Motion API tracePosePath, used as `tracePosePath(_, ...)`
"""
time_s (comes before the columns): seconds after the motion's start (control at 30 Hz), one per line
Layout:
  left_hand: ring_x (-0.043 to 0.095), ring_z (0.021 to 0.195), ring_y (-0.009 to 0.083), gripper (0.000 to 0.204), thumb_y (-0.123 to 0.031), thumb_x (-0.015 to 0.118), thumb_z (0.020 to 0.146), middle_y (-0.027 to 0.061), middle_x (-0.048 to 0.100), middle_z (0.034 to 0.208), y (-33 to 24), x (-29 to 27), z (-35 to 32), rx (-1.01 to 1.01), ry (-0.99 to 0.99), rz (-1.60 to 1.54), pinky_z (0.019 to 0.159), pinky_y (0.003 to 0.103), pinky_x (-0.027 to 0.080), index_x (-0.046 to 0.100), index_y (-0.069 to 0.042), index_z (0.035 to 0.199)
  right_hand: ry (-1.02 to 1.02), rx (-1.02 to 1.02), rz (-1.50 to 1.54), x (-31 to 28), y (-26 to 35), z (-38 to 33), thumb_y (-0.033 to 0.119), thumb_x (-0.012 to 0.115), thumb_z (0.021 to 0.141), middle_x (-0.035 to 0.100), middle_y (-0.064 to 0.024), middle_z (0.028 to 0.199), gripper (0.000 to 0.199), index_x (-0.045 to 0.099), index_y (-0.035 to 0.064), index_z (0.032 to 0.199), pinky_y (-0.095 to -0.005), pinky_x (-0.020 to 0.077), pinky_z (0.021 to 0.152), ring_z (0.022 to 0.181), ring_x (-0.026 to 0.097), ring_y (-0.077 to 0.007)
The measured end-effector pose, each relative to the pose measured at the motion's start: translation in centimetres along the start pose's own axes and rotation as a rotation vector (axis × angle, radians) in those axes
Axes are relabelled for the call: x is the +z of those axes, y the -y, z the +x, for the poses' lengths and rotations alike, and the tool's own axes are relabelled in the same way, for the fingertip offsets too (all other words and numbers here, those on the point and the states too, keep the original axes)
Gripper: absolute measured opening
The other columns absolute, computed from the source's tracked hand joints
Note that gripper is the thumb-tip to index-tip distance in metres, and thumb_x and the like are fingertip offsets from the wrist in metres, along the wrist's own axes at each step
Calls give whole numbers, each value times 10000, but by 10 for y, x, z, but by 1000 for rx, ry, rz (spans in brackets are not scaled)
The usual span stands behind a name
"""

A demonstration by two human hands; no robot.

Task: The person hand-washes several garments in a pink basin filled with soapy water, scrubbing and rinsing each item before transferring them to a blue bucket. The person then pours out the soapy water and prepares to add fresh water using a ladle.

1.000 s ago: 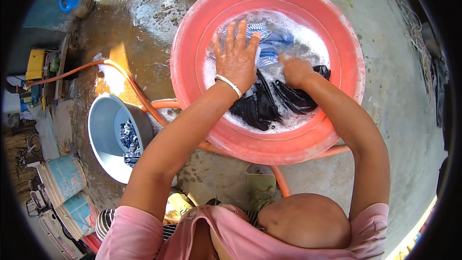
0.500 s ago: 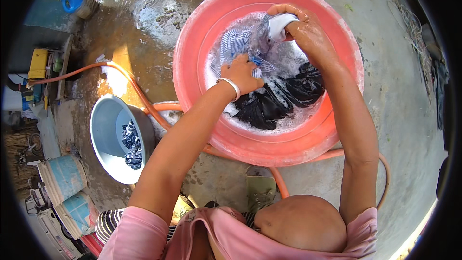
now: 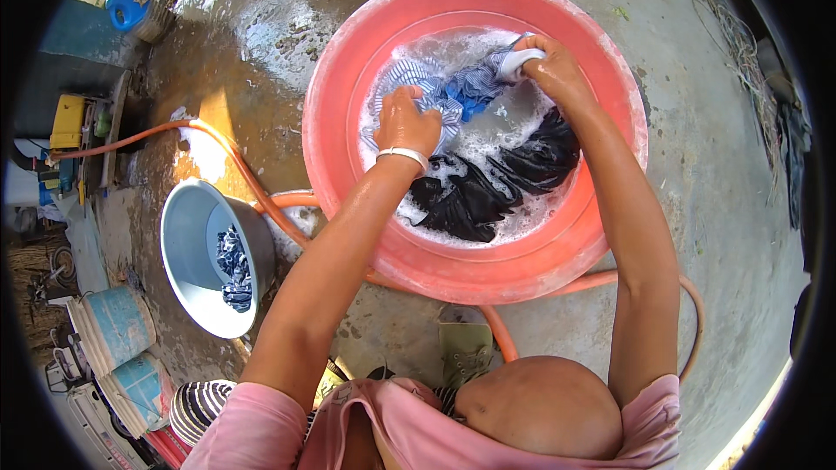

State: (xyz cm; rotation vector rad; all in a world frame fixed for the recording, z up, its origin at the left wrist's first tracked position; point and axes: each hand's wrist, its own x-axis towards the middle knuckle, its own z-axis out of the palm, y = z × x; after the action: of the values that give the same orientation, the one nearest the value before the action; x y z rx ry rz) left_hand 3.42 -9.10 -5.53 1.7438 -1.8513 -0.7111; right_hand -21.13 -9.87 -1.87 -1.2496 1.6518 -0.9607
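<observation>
A large round red-pink tub (image 3: 335,113) holds foamy water and wet laundry. Across its far part stretches a blue-and-white striped garment (image 3: 475,83) with a white edge and a bright blue patch. My right hand (image 3: 557,74) is closed on the garment's white edge, near the tub's far right side. Over the garment's left part, my left hand (image 3: 407,129) has its fingers curled into the striped cloth; a pale bracelet circles that wrist. Nearer me, black cloth (image 3: 470,200) lies bunched and soaked in the suds, touched by neither hand.
A grey-blue basin (image 3: 187,252) with dark patterned cloth (image 3: 233,270) stands left of the tub. An orange hose (image 3: 235,157) runs over the wet concrete and beneath the tub. Stacked buckets (image 3: 117,326) stand at lower left, and a blue jug (image 3: 128,2) at upper left.
My right hand has lowered the white edge toward the water. My left hand has shifted slightly left, and the striped garment now lies more stretched between both hands.
</observation>
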Motion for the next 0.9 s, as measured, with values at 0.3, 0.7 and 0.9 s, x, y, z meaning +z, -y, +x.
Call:
tracePosePath(0.3, 643, 722, 246, 447, -459, 457, 952, 127, 630, 823, -53, 50, -9, -643, 538, -1000, 645, 382, 538, 550, -22, 933, 1, -81, -885, 52, -78, -12, 149, 564, 783, 591, -211, 1116, 337, 609, 57, 1104, -429, 472, 893, 1031, 587, -333)
tracePosePath(0.7, 608, 897, 235, 499, -516, 505, 913, 119, 621, 1002, -12, 27, 20, -549, 1137, -2143, 816, 413, 536, 510, -92, 1175, -30, -563, -546, 106, 76, -130, 211, 713, 700, 566, -90, 809, 248, 602, 113, 898, -389, 518, 583, 710, 620, -266)
tracePosePath(0.9, 625, 899, 212, 243, -284, 502, 942, 66, 651, 956, -35, 30, 20, -194, 571, -2099, 800, 399, 534, 583, -97, 1075, -113, -370, -683, 96, 93, -57, 429, 609, 808, 667, -175, 875, 371, 643, 98, 972, -451, 533, 614, 684, 661, -339)
